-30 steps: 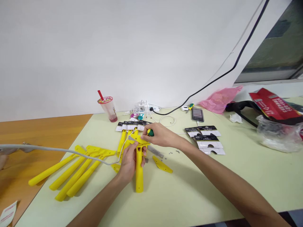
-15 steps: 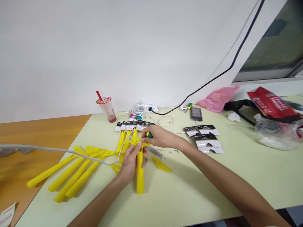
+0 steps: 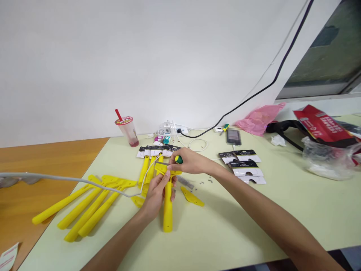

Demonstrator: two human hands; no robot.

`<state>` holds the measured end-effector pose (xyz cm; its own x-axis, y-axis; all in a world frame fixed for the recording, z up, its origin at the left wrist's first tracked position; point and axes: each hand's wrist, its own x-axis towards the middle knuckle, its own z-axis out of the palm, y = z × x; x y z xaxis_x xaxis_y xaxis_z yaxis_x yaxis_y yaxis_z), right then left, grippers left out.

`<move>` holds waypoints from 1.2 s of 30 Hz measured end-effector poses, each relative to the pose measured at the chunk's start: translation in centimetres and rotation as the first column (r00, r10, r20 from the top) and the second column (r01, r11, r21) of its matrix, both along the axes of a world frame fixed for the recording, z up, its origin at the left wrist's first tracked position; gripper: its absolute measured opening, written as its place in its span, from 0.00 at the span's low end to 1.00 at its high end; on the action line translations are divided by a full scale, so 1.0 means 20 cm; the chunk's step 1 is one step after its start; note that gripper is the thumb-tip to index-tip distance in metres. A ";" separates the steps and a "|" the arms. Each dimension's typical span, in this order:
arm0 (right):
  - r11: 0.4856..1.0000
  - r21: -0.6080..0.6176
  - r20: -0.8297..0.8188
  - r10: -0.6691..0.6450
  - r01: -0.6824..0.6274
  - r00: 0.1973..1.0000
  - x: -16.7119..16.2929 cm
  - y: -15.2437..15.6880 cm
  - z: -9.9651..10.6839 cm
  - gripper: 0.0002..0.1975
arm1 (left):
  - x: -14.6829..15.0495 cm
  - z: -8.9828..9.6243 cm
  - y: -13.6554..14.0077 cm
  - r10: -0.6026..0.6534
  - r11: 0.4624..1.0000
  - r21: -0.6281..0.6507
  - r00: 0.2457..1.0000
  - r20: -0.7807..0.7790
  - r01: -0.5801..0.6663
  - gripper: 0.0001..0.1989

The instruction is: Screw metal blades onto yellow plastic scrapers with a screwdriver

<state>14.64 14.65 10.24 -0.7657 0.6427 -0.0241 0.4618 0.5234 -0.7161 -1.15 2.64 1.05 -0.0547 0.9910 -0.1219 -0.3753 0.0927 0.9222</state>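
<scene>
My left hand [image 3: 157, 189] is closed around a yellow scraper [image 3: 167, 210], just below its wide head, with the handle pointing toward me. A metal blade edge shows along the far side of that head. My right hand [image 3: 188, 161] grips a small screwdriver [image 3: 178, 159] with a green and yellow handle, held over the head. Its shaft and tip are hidden by my fingers. To the right lie a loose yellow head plate [image 3: 192, 196], a few small screws [image 3: 201, 183] and grey metal blades [image 3: 184, 182].
Several yellow scrapers [image 3: 96, 207] lie at left under a grey cable [image 3: 70, 178]. Carded scrapers [image 3: 144, 169] rest behind my hands. A drink cup [image 3: 129, 131] stands near the wall. Packaging cards [image 3: 246, 169], a phone [image 3: 234, 137] and plastic bags [image 3: 259, 118] are on the right.
My right hand has shifted slightly over the scraper head. The scraper has turned a little in my left hand, and its blade edge looks darker now.
</scene>
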 end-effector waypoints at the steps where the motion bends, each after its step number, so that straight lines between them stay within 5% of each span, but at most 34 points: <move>1: 1.000 -0.006 0.002 0.005 -0.005 1.000 0.00 0.00 0.00 0.11 | 0.00 0.00 0.00 0.001 1.000 0.001 1.000 0.004 -0.001 0.28; 36: 0.988 0.023 -0.124 0.152 -0.150 0.981 0.04 0.03 0.00 0.12 | 0.02 0.05 -0.02 0.020 0.999 -0.028 0.998 0.058 -0.019 0.28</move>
<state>15.34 15.17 10.32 -0.8506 0.5188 0.0859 0.2837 0.5902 -0.7557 -0.73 2.34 2.01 -0.0662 0.9860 -0.1530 -0.4300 0.1102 0.8961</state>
